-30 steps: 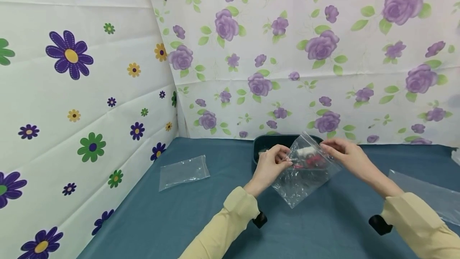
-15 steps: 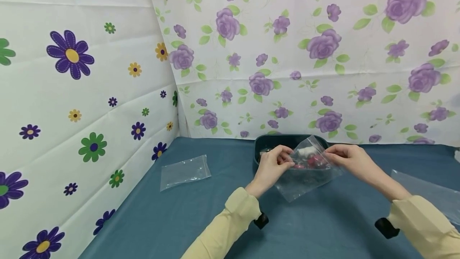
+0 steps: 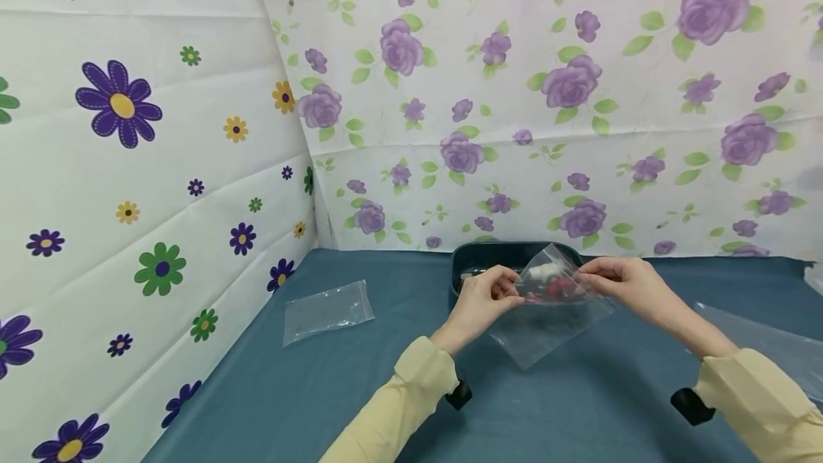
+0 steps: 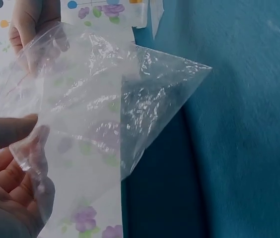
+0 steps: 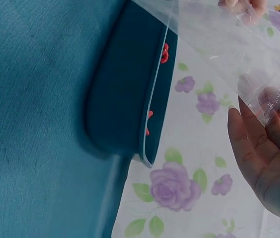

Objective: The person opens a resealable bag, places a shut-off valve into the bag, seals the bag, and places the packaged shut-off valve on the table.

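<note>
Between both hands hangs a clear zip bag (image 3: 534, 334), tilted with one corner pointing down, above the front of a dark blue-green bin (image 3: 468, 254). My left hand (image 3: 482, 304) pinches the bag's left edge between thumb and fingers; the left wrist view shows the thumb over the film. On the other side my right hand (image 3: 620, 284) pinches the bag near its zip strip. Red and white things (image 3: 558, 287) in the bin show through the film, too blurred to name. In the right wrist view red pieces (image 5: 165, 53) peek over the bin's rim.
A flat clear zip bag (image 3: 329, 311) lies on the blue cloth (image 3: 270, 391) to the left. Another clear bag (image 3: 765, 341) lies at the right, partly behind the right arm. Flower-printed sheets (image 3: 411, 163) stand behind and at the left.
The right hand shifted slightly right over the second, and the bag is drawn a little lower and flatter between the hands. The left hand has hardly moved.
</note>
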`<act>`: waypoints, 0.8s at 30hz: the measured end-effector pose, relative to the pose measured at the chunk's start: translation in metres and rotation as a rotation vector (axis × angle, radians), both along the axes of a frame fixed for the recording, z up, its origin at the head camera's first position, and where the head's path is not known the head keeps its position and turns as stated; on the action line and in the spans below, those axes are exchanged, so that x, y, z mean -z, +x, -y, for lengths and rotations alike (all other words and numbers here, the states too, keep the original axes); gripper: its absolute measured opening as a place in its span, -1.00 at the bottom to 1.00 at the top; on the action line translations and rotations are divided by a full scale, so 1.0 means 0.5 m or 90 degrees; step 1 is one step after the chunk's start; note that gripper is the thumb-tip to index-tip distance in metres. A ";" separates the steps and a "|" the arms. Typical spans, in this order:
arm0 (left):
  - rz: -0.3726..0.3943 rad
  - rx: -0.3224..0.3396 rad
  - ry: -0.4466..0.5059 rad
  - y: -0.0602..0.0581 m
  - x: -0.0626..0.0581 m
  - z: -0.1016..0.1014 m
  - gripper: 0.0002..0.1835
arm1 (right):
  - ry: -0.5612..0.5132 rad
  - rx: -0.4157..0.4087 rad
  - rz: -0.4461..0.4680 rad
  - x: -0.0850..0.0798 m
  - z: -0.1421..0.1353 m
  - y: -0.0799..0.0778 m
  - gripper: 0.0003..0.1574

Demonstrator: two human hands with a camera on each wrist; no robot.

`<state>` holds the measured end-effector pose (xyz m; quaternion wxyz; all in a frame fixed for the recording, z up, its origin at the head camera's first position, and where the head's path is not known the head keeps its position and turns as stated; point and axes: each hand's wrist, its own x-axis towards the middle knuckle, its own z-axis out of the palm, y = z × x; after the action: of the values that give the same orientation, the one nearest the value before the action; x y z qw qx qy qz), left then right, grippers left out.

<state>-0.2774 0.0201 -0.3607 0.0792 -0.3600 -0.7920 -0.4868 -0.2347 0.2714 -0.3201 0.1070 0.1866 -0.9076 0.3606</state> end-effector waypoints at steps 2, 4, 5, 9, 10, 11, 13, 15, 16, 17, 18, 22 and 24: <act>-0.010 -0.001 -0.002 -0.002 -0.001 0.004 -0.75 | 0.001 0.002 0.010 -0.002 0.001 0.002 -0.68; -0.054 -0.019 -0.012 -0.003 -0.005 0.007 -0.74 | 0.001 0.005 0.021 -0.005 0.001 0.003 -0.65; -0.083 -0.033 -0.018 -0.003 -0.008 0.008 -0.74 | 0.001 0.006 0.023 -0.006 0.002 0.004 -0.64; -0.255 -0.100 -0.061 0.004 -0.028 0.006 -0.68 | -0.005 -0.001 0.016 -0.013 0.005 0.006 -0.66; -0.299 -0.112 -0.070 0.006 -0.033 0.005 -0.67 | -0.003 -0.004 0.008 -0.014 0.007 0.006 -0.68; -0.345 -0.118 -0.080 0.008 -0.039 0.003 -0.66 | -0.001 -0.006 0.001 -0.015 0.009 0.007 -0.70; -0.441 -0.130 -0.103 0.011 -0.049 -0.003 -0.64 | 0.009 -0.008 -0.019 -0.018 0.013 0.008 -0.73; -0.531 -0.127 -0.128 0.014 -0.058 -0.010 -0.63 | 0.017 -0.013 -0.039 -0.020 0.019 0.010 -0.77; -0.569 -0.118 -0.140 0.015 -0.062 -0.013 -0.63 | 0.021 -0.016 -0.049 -0.021 0.022 0.012 -0.78; -0.607 -0.112 -0.158 0.017 -0.065 -0.016 -0.63 | 0.024 -0.020 -0.057 -0.022 0.025 0.013 -0.80; -0.640 -0.103 -0.176 0.018 -0.068 -0.020 -0.64 | 0.025 -0.024 -0.063 -0.023 0.028 0.014 -0.81; -0.728 -0.073 -0.243 0.020 -0.073 -0.029 -0.66 | 0.028 -0.033 -0.066 -0.025 0.040 0.016 -0.82; -0.744 -0.065 -0.263 0.020 -0.074 -0.031 -0.68 | 0.030 -0.031 -0.063 -0.025 0.044 0.016 -0.82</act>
<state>-0.2675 0.0356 -0.3239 0.4516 -0.5365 -0.7117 -0.0416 -0.2266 0.2493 -0.3078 0.1382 0.2283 -0.9048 0.3317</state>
